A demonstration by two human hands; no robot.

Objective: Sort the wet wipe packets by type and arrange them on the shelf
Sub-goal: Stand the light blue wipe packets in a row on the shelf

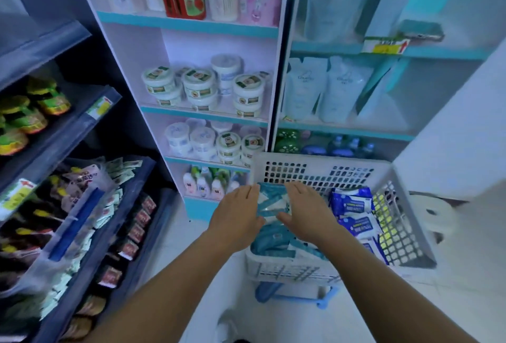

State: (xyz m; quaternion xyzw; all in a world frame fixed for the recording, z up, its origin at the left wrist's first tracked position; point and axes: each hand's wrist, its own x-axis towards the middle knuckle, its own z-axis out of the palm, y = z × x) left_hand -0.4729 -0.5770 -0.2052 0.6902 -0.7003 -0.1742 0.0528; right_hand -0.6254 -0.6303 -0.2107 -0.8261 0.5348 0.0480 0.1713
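Left hand (pixel 237 216) and right hand (pixel 306 212) flat against opposite sides of a stack of teal wipe packets (pixel 273 200), fingers straight and pressed together; likely squeezing the stack to lift it as one type. Stack at the left end of the white perforated basket (pixel 315 170), on more teal packets (pixel 273 241). Dark-blue wipe packets (pixel 351 203) apart at basket's right. Blue shelf of loose sachets (pixel 90 214) at left, probable destination.

A basket (pixel 323 170) sits on a stool (pixel 298 297) before the shelves (pixel 189 25), packets (pixel 353 214) lying in its right side, while the left hand (pixel 236 219) and right hand (pixel 306 211) flank a packet stack (pixel 271 200) in its left side.
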